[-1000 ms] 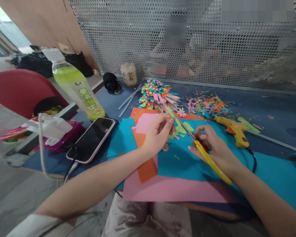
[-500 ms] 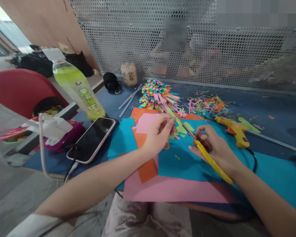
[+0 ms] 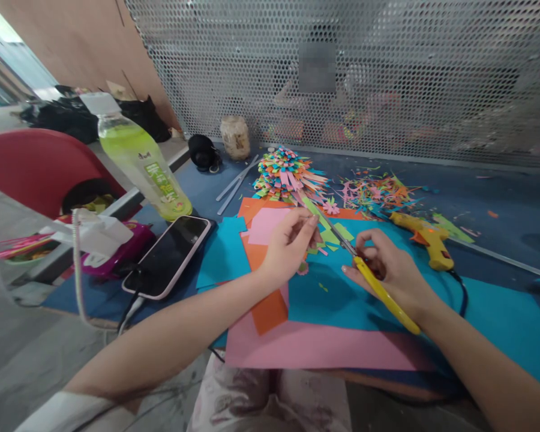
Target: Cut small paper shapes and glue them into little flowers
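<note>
Far left: red chair [image 3: 36,168] beside the desk [image 3: 499,204]. Green drink bottle [image 3: 141,165] stands upright at 10 o'clock of the phone [image 3: 168,255], which lies screen up with a cable plugged in.

Left hand [image 3: 288,243]: fingers pinched shut on a green strip [image 3: 315,211], thumb and forefinger at its near end. The strip runs up toward 11 o'clock, above the stacked sheets. Orange sheet [image 3: 267,309] is under the wrist, pink sheet [image 3: 315,345] at 6 o'clock, teal sheet [image 3: 333,300] between the two hands.

Multicolour paper pile [image 3: 288,171] at 12 o'clock of the left hand, two grey sticks [image 3: 236,183] at its 9 o'clock.

Right hand [image 3: 391,273]: fingers wrapped around the yellow-handled scissors [image 3: 387,297]. The blades point to 10 o'clock and meet the green strip just beside the left fingertips. They look nearly closed, but they're too thin in frame to be sure.

Loose paper scraps [image 3: 378,189] at 12 o'clock of the right hand. Yellow glue gun [image 3: 425,240] lies on the desk at its 2 o'clock, close but not touching.
</note>
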The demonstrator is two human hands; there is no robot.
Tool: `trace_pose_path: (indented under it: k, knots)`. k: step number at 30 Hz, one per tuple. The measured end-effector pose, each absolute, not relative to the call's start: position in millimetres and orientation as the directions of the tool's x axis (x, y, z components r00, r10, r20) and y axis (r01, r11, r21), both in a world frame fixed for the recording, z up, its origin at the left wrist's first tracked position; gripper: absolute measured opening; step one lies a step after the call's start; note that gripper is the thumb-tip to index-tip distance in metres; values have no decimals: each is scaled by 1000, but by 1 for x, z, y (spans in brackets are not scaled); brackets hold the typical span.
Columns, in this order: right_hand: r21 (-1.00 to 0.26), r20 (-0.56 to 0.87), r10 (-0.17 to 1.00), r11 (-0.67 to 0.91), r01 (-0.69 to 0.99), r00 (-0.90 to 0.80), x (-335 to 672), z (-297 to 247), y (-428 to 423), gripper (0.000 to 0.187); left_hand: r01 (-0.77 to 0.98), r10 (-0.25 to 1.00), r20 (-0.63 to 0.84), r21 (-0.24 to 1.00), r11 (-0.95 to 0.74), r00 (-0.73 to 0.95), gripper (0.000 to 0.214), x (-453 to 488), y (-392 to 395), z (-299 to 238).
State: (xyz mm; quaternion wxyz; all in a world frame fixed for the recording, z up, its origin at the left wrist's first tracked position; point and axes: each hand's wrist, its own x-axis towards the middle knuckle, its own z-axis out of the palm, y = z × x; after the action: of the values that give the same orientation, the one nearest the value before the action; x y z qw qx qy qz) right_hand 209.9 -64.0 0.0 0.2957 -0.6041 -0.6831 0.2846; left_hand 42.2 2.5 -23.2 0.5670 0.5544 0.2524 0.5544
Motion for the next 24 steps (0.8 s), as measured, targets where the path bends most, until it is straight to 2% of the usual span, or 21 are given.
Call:
trace_pose_path:
  k: [8, 18, 24]
  knots:
    - [-736, 54, 996, 89, 671, -73, 208, 4, -65, 36, -369, 905, 334, 902, -226, 264, 19, 43, 3, -24]
    - [-798, 30, 998, 61, 599, -61, 207, 7, -63, 34, -366, 916, 292, 913, -181, 276, 22, 43, 2, -23]
    - [-789, 12, 996, 67, 610, -94, 207, 9, -64, 34, -361, 899, 291, 918, -166, 327, 23, 43, 2, -25]
